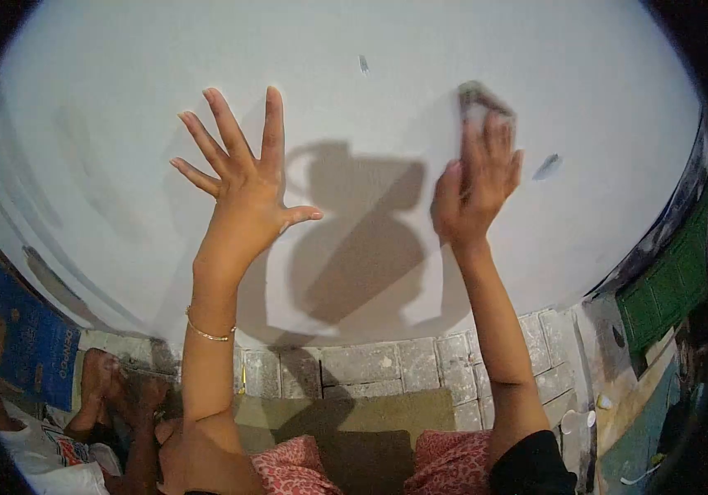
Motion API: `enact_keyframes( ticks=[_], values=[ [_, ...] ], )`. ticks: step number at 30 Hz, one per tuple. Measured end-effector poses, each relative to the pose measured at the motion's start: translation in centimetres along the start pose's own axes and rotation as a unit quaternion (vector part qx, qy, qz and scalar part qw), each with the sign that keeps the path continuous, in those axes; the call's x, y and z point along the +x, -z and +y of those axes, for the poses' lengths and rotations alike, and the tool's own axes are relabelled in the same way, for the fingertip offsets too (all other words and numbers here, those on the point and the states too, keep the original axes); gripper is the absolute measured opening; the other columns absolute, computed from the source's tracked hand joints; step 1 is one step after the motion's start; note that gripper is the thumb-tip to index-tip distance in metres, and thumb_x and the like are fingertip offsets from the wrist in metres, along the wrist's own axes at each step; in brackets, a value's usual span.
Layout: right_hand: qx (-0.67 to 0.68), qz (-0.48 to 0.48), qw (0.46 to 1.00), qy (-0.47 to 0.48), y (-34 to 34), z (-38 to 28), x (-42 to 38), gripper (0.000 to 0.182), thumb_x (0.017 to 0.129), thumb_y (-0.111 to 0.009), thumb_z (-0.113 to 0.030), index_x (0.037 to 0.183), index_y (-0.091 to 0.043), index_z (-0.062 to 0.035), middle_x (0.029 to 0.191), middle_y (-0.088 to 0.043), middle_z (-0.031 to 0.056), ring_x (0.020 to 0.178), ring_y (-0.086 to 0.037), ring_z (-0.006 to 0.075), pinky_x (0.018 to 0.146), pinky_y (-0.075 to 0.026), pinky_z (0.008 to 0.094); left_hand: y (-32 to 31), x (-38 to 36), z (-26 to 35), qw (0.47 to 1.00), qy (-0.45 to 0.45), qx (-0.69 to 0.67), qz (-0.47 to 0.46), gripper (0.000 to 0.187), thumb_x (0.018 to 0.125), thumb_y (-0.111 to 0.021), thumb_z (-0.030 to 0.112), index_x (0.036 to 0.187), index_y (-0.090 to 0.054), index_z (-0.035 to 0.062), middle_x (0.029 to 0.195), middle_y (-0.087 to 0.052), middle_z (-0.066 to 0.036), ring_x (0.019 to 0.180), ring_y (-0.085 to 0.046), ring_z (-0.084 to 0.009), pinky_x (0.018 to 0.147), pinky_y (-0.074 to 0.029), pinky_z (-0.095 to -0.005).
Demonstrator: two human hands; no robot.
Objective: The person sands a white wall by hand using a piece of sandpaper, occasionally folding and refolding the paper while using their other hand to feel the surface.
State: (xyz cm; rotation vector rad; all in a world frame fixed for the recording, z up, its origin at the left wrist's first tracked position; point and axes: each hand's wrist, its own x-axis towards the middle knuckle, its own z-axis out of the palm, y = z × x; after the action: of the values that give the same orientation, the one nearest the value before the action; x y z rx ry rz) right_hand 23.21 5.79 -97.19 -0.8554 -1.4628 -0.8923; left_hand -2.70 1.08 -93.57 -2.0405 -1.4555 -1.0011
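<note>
My left hand [243,181] lies against the white wall [379,107] with its fingers spread wide, holding nothing. A thin bracelet [207,334] circles that wrist. Further right, my right hand [482,181] presses a folded greyish sheet [474,95] with a dark edge to the wall; motion smears both. The sheet's exact kind cannot be made out, and the fingers cover much of it. Small grey marks show on the wall, one [549,167] beside the right hand and another [363,64] higher up. My shadow falls between the hands.
Grey paving blocks [362,363] and a brownish mat [403,410] lie below the wall. Another person [106,404] sits at lower left by a blue printed sheet [28,330]. A green panel [667,276] stands at right, with small white items [578,421] on the floor.
</note>
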Motion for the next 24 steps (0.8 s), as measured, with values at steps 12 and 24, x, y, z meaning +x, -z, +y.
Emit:
enact_keyframes(
  ticks=[12, 24],
  values=[
    [0.006, 0.061, 0.995, -0.077, -1.7, -2.6, 3.8, 0.054, 0.083, -0.058, -0.021, 0.136, -0.047, -0.0126, 0.145, -0.039, 0.0091, 0.137, -0.030, 0.0291, 0.111, -0.003, 0.0537, -3.5, -1.9, 3.2, 0.996, -0.050, 0.031, -0.070, 0.135, 0.054, -0.086, 0.032, 0.148, 0.009, 0.0173, 0.144, 0.027, -0.031, 0.129, 0.025, -0.0555, 0.086, 0.005, -0.0818],
    [0.031, -0.031, 0.999, -0.009, 0.7, -2.4, 1.4, 0.048, 0.084, -0.053, -0.016, 0.132, -0.052, -0.0133, 0.142, -0.043, 0.0081, 0.135, -0.034, 0.0281, 0.112, -0.008, 0.0494, -3.8, -1.9, 2.9, 0.996, -0.049, 0.029, -0.066, 0.135, 0.056, -0.082, 0.047, 0.147, 0.011, 0.0101, 0.147, 0.026, -0.026, 0.131, 0.027, -0.0505, 0.088, 0.011, -0.0790]
  ],
)
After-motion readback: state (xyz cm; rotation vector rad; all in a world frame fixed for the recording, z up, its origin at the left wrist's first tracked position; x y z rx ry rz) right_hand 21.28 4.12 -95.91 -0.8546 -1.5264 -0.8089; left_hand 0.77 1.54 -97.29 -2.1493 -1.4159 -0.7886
